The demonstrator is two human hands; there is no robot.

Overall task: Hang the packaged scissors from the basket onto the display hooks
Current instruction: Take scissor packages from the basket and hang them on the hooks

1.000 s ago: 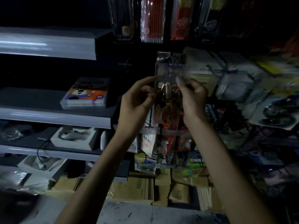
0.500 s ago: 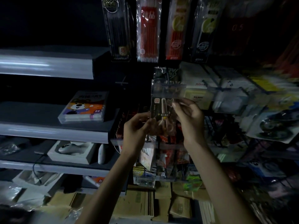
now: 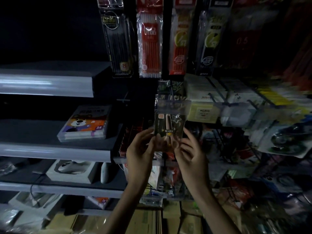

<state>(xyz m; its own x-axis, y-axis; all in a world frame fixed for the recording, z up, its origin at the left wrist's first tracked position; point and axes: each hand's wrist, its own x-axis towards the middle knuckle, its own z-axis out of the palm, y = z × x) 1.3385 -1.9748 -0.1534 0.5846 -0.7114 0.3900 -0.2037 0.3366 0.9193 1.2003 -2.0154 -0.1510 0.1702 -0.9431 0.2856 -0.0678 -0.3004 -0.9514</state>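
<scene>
Lowest in view and well below the packaged scissors (image 3: 167, 124) sit brown cardboard boxes (image 3: 143, 222), with both bare forearms rising over them. The left hand (image 3: 141, 154) is at the pack's lower left corner, its fingers (image 3: 152, 134) curled in against that edge and pinching it. The right hand (image 3: 191, 156) is at the pack's lower right, fingers loosely spread and holding nothing; motion blur hides whether its fingertips (image 3: 186, 132) touch the wrapper or stop just beside it.

The packaged scissors hang upright between the two hands, a dark card with pale pink handles at the bottom. The top of the pack goes behind a clear price strip (image 3: 173, 105). The hook itself cannot be made out in the dim light.

Left of the pack, a grey shelf (image 3: 50, 149) carries a flat box with a cartoon bear (image 3: 86, 125). Lower left of the pack, a white computer mouse (image 3: 70, 168) lies in an open white box. Right of the pack hang blurred blister packs (image 3: 285, 142).

Furthest back and above the pack hang long pen packets, a red one (image 3: 149, 46) directly overhead and a black one (image 3: 116, 39) up and to the left.
</scene>
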